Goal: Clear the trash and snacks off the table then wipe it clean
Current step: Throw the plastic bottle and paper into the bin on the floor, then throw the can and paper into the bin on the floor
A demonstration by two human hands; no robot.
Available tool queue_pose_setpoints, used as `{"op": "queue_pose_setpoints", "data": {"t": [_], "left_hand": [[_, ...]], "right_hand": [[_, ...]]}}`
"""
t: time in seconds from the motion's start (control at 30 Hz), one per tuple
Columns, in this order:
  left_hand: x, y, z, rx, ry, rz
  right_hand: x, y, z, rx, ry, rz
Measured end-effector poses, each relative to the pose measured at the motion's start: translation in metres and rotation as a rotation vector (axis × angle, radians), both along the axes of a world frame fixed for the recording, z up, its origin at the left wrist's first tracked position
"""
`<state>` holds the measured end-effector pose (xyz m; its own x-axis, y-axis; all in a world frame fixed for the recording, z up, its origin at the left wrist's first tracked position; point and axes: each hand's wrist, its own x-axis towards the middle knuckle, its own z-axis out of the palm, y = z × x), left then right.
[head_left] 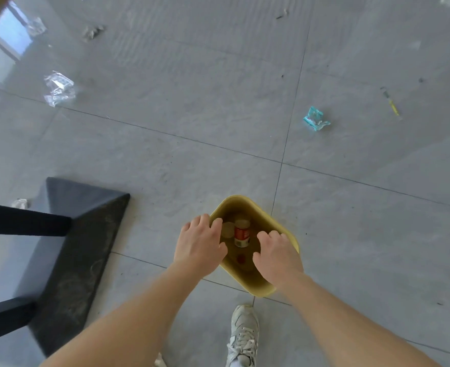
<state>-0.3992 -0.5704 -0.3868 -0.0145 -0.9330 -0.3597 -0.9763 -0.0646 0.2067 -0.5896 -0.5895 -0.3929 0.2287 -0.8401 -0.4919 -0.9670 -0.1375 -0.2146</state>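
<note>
A yellow trash bin [250,283] stands on the grey tiled floor, just ahead of my foot. Inside it lie a red and white can [242,233], a pale round disc [228,229] and a small red bit [241,258]. My left hand [201,246] is palm down over the bin's left rim, fingers bent and apart. My right hand [278,256] hovers over the bin's right side, fingers loosely curled above the opening. I see nothing in either hand. The table top is out of view.
A black table base [78,242] with dark legs [22,222] fills the left. Litter lies on the floor: a clear plastic wrapper [59,88], a teal wrapper [316,119], a yellow stick [392,103] and crumpled paper [92,31]. My white sneaker [243,337] is below the bin.
</note>
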Motion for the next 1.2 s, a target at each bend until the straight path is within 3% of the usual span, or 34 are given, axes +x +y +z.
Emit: {"op": "queue_pose_setpoints", "data": {"t": [0.43, 0.83, 1.2], "left_hand": [[0.044, 0.05, 0.199, -0.105, -0.05, 0.153], [0.095, 0.152, 0.338, -0.262, -0.175, 0.407], [0.183, 0.291, 0.41, -0.357, -0.253, 0.689]], "right_hand": [[0.049, 0.003, 0.19, -0.172, -0.101, 0.085], [0.109, 0.049, 0.331, -0.331, -0.184, 0.431], [0.232, 0.136, 0.414, -0.45, -0.287, 0.759]]}}
